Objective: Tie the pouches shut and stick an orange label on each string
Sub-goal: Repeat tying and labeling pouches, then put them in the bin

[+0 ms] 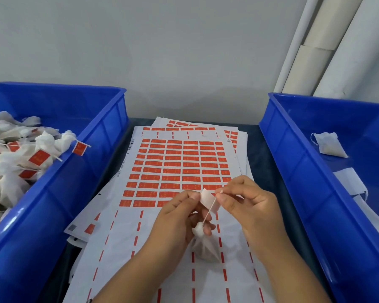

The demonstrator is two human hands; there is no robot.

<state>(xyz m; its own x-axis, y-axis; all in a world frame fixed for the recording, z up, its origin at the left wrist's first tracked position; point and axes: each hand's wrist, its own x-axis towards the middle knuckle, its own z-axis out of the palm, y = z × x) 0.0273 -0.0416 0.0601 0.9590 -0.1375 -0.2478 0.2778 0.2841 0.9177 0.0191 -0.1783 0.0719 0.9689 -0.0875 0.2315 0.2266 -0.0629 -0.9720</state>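
Observation:
A small white pouch [202, 246] hangs tied at its neck just above the label sheets. Its string [209, 212] runs up and to the right. My left hand [177, 217] pinches a peeled label [209, 200], pale sticky side toward me, with lower fingers curled round the pouch's neck. My right hand [247, 204] pinches the string's top end and lays it across the label. Under both hands lies a sheet of orange labels [175, 167], its lower rows peeled off.
A blue bin [59, 193] on the left holds several tied pouches with orange labels [38, 158]. Another blue bin [311, 176] on the right holds an untied pouch [328, 144] and white material. More label sheets are stacked beneath. A wall and white pipes stand behind.

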